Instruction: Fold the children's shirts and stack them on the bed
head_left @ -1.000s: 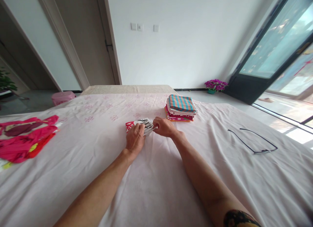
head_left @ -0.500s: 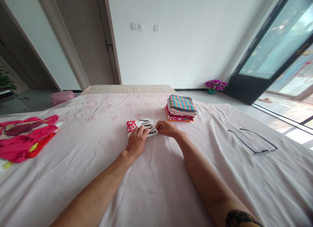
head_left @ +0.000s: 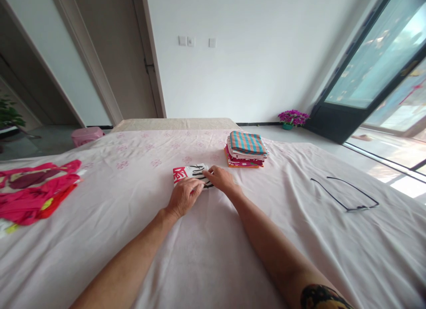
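Observation:
A folded white garment (head_left: 196, 169) with red and black print lies on the bed in front of me. My left hand (head_left: 186, 194) rests on its near left part, fingers laid over the fabric and the thumb alongside. Across its right end lies my right hand (head_left: 222, 179), fingers stretched out and touching the cloth. Neither hand lifts it. Behind and to the right stands a neat stack of folded clothes (head_left: 246, 156), topped by a blue and orange checked piece (head_left: 248, 142).
A loose pile of pink and red clothes (head_left: 36, 189) lies at the left. Eyeglasses (head_left: 361, 207) rest on the pale bed sheet (head_left: 213, 256) at the right. Beyond the bed are a pink stool (head_left: 87, 135) and purple flowers (head_left: 293, 117).
My right hand has moved left from the garment's right edge onto its top and opened from a pinch. The left hand has shifted slightly down, and the garment's right end now lies folded in.

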Available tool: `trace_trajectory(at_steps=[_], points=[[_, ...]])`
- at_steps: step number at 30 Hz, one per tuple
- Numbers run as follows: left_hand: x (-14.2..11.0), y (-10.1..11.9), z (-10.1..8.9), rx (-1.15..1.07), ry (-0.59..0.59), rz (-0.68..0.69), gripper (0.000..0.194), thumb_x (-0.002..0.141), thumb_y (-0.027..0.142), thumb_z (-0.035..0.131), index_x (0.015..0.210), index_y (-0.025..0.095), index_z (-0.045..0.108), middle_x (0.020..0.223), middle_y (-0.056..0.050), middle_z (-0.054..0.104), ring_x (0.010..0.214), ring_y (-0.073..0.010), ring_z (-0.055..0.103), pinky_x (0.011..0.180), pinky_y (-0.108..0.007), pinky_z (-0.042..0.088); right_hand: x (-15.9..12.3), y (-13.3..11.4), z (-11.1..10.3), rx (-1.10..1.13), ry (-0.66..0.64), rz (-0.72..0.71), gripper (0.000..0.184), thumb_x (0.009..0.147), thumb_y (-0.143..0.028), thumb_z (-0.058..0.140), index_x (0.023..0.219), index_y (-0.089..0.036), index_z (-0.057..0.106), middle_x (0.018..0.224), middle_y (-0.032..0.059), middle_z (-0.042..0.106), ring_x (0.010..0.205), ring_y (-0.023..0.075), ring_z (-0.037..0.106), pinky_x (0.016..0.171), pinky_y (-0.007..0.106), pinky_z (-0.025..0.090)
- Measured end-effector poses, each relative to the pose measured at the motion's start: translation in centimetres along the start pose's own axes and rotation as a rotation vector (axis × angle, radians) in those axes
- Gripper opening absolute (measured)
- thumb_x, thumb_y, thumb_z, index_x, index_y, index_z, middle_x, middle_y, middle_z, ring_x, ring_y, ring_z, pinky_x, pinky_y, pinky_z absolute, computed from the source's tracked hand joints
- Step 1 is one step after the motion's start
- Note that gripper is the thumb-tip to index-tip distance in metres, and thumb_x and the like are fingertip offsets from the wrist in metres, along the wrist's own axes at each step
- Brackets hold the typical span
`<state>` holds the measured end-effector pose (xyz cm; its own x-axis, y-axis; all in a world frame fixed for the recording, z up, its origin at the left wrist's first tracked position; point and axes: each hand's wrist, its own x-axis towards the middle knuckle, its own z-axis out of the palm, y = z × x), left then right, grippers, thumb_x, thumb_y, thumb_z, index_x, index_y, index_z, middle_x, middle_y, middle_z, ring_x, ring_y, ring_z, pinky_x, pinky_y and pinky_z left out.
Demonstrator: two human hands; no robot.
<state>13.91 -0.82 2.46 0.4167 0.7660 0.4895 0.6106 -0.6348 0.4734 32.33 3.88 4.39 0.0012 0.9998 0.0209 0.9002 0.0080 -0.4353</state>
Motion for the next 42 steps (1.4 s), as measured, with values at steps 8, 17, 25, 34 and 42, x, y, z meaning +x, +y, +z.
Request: trace_trajectory(at_steps=[8,17,25,34,42], points=[[0.2,-2.5,0.2,0.294,0.118,-0.148,0.037,0.097,0.032,0.046,0.127,0.018,0.062,0.137,-0.012,0.061,0.132,-0.0259,0.049,0.113,-0.044,0.035,-0.3,-0.5,0.7,-0.074,0.115,0.0,0.026,0.097,-0.044,0.046,0.098,-0.025,0.065,0.104,0.0064,0.072,0.093,0.0218,0.065,0.067,0.027,0.037],[0.1,-2.2,1.1,0.488,-0.069,-0.183,0.051,0.096,0.044,0.046,0.142,0.023,0.05,0.15,-0.016,0.048,0.143,-0.0346,0.035,0.113,-0.059,0.028,-0.6,0.0,1.1,-0.107,0.159,-0.026,0.029,0.099,-0.041,0.045,0.115,-0.024,0.06,0.116,0.0099,0.067,0.104,0.0232,0.062,0.078,0.03,0.041],[0.6,-2.8,1.1,0.466,-0.076,-0.204,0.045,0.098,0.041,0.042,0.139,0.025,0.053,0.145,-0.014,0.052,0.14,-0.0324,0.038,0.109,-0.053,0.035,-0.5,-0.3,1.8,-0.127,0.07,-0.074,0.035,0.101,-0.042,0.039,0.129,-0.027,0.054,0.124,0.01,0.064,0.109,0.0259,0.061,0.084,0.034,0.043],[-0.6,-1.2,-1.2,0.373,-0.019,0.105,0.056,0.083,0.045,0.068,0.134,0.024,0.058,0.14,-0.013,0.053,0.132,-0.0328,0.042,0.113,-0.05,0.03,0.0,2.5,-0.2,0.013,-0.031,-0.138,0.027,0.094,-0.025,0.048,0.117,-0.023,0.062,0.122,0.009,0.067,0.1,0.0222,0.065,0.076,0.027,0.043],[0.0,-1.7,-0.4,0.19,-0.015,-0.08,0.021,0.092,0.021,0.05,0.1,0.024,0.069,0.103,-0.005,0.068,0.101,-0.0192,0.061,0.092,-0.031,0.047,0.9,4.5,-1.0,0.572,-0.326,-0.092,0.027,0.071,-0.009,0.053,0.093,-0.014,0.068,0.081,0.0025,0.071,0.062,0.0108,0.06,0.056,0.019,0.04]])
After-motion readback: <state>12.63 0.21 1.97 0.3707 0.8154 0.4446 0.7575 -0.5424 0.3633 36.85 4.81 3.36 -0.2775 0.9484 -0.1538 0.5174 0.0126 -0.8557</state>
